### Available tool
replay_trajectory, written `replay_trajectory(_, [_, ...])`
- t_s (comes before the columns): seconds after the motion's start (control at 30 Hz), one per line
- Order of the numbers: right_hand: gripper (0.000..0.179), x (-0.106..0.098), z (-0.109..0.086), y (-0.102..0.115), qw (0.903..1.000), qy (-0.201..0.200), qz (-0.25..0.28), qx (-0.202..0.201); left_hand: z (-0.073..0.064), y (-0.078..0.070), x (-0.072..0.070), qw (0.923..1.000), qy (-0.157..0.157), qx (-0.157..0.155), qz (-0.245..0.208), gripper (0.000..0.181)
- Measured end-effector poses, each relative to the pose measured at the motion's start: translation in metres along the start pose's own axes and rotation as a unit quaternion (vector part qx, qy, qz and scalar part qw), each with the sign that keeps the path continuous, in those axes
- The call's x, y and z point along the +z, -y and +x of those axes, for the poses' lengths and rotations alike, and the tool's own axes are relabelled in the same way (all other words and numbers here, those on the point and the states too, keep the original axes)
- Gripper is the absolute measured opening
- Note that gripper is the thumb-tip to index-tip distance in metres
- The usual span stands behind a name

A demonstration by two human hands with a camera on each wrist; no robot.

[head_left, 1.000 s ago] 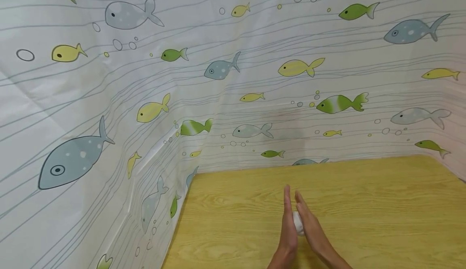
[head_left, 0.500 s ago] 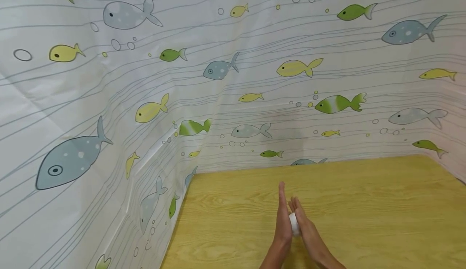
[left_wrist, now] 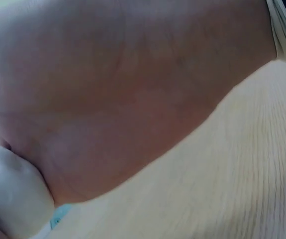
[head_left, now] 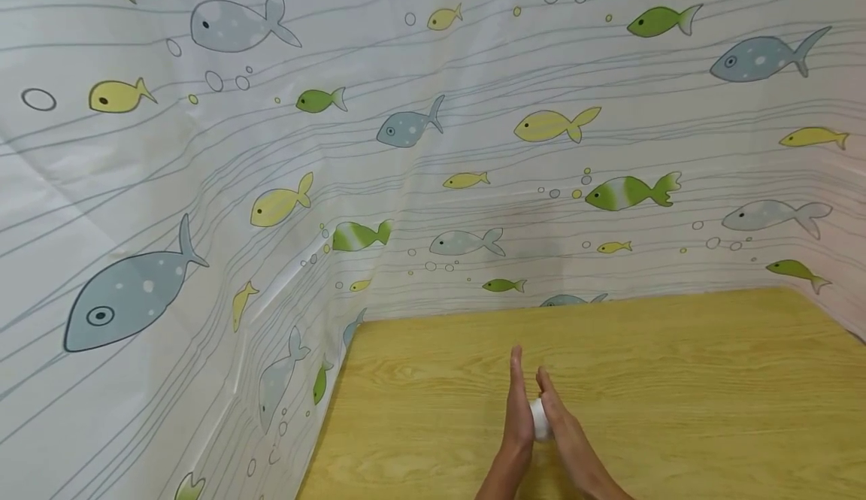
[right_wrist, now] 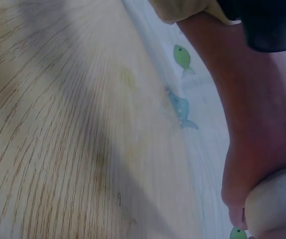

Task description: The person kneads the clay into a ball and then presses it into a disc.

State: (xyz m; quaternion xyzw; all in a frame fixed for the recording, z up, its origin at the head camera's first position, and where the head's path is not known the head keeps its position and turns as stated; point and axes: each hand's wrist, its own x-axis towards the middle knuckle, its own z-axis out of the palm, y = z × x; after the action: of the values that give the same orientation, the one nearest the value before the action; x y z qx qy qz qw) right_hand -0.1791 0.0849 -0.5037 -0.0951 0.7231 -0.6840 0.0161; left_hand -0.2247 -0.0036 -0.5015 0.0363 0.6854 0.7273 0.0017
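Note:
Between my two palms sits a white, dough-like ball (head_left: 540,419), smooth and rounded, held above the table. My left hand (head_left: 518,413) stands upright with straight fingers, its palm against the ball's left side. From the other side my right hand (head_left: 567,432) presses it, fingers straight and leaning inward. The left wrist view has the white ball (left_wrist: 16,191) at the lower left, against the base of the left palm. In the right wrist view the ball (right_wrist: 277,204) touches the right hand (right_wrist: 254,154) at the lower right corner. Part of the ball is hidden by the palms.
A yellow wood-grain table (head_left: 419,402) spreads under the hands. White sheeting (head_left: 473,207) printed with fish and wavy lines rises behind the table and along its left side. It also borders the table's right edge.
Both hands have shifted slightly left with the white ball between them. The palms slide against each other, so the fingertips' relative heights vary. The ball stays between the palms.

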Motion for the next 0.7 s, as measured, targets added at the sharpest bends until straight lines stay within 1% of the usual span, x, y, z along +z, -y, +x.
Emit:
replay_trajectory(0.13, [0.062,0.001,-0.001,0.0,0.9999,0.007,0.005,0.008,-0.001,0.005,-0.002,1.0,-0.005,0.0,0.001,0.065])
replay_trajectory(0.2, [0.062,0.001,-0.001,-0.001,1.0,0.004,0.002,0.004,-0.001,0.008,-0.003,1.0,-0.003,0.003,0.0,0.065])
replay_trajectory(0.3, [0.061,0.001,-0.001,0.0,1.0,0.0,-0.003,-0.006,-0.002,0.011,-0.004,0.9999,0.003,0.003,-0.014,0.065])
replay_trajectory(0.47, [0.06,0.002,-0.001,0.002,0.9997,-0.007,-0.014,-0.019,-0.003,0.017,-0.007,0.9991,0.01,-0.013,-0.039,0.07])
replay_trajectory(0.7, [0.058,0.0,0.0,0.006,0.9993,-0.015,-0.025,-0.023,-0.005,0.022,-0.006,0.998,0.012,-0.036,-0.05,0.074])
